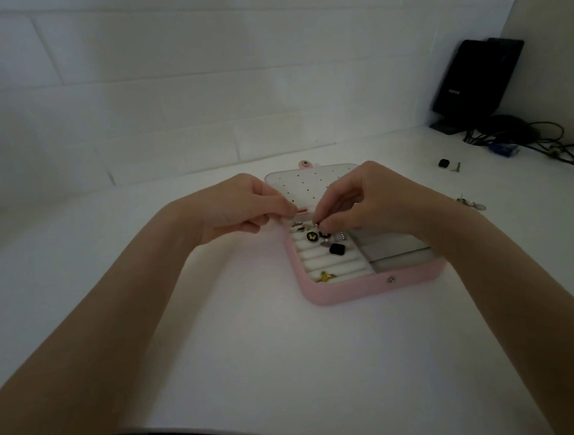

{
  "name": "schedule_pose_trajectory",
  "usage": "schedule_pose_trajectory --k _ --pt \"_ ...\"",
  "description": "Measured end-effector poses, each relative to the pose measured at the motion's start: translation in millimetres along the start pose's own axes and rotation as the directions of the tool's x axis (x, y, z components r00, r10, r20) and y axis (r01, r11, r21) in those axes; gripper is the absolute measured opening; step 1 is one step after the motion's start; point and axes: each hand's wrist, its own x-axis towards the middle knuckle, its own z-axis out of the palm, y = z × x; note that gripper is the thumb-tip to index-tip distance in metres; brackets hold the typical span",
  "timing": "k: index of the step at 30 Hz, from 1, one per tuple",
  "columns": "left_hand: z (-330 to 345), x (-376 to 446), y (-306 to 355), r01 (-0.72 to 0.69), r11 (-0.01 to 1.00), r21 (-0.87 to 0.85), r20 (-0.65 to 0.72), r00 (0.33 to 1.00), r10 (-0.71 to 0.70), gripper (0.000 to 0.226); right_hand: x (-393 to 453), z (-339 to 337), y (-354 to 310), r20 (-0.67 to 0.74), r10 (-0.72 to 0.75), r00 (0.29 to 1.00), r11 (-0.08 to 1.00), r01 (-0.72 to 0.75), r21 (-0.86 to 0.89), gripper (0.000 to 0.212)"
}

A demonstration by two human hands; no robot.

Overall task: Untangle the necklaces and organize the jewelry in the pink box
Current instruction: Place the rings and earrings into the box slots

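1. Pink box (356, 289): open on white table (255, 357), lid (310, 184) laid back toward the wall, dotted inside, snap tab at its far edge. Front snap stud on the near wall.
2. Inside box, left half: white ring rolls (330, 265) holding a round black pendant (311, 236), a black square piece (337, 248) and a yellow ring (325, 276) nearest the front wall. Right half: grey compartments, partly hidden by the right wrist.
3. Left hand (243, 207): above box's far-left corner, fingers curled, thumb and forefinger pinched together; item pinched too small to tell.
4. Right hand (363, 201): above box's middle, fingertips pinching a small silver piece (317, 222) just over the rolls.
5. Open room: bare table left of and in front of box, down to the near rounded edge.
6. Right of box: small metal bits (471, 202) near, black bead (443, 162) farther.
7. Far right of box: black device (474, 79) leaning at the wall, cables (547, 142) beside; its label unreadable.
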Motion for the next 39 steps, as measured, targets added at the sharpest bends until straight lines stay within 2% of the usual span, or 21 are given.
schedule_pose_trajectory --k 11,13,17,24,30,36,39 --pt "20.0 -17.5 25.2 -0.050 0.986 0.161 0.120 0.992 0.030 0.020 -28.8 -11.9 -18.4 0.069 0.037 0.997 0.993 -0.029 -0.112 0.014" --pt "24.1 -19.8 28.4 -0.050 0.984 0.173 0.121 0.992 0.029 0.013 -31.7 -11.4 -19.1 0.084 0.073 0.994 0.982 -0.057 -0.180 0.017" --pt "29.3 -22.0 29.7 -0.050 0.983 0.174 0.096 0.995 0.033 0.018 -34.6 -7.4 -18.7 0.050 0.095 0.994 0.952 -0.076 -0.295 0.019" --pt "29.8 -25.6 29.3 -0.032 0.982 0.187 0.074 0.997 0.018 0.035 -38.2 -1.1 -19.7 0.000 0.089 0.996 0.943 -0.084 -0.322 0.009" --pt "27.6 -27.2 29.5 -0.044 0.979 0.198 0.061 0.998 0.033 0.010 -36.6 1.2 -25.3 -0.005 0.108 0.994 0.912 -0.101 -0.396 0.008" --pt "28.3 -27.3 29.4 -0.030 0.979 0.200 0.058 0.998 0.018 0.011 -36.1 -0.2 -27.0 0.033 0.124 0.992 0.906 -0.099 -0.411 0.008" --pt "29.4 -26.3 30.1 -0.034 0.978 0.207 0.068 0.998 0.020 0.015 -33.9 1.7 -24.8 0.002 0.123 0.992 0.902 -0.111 -0.416 0.007"
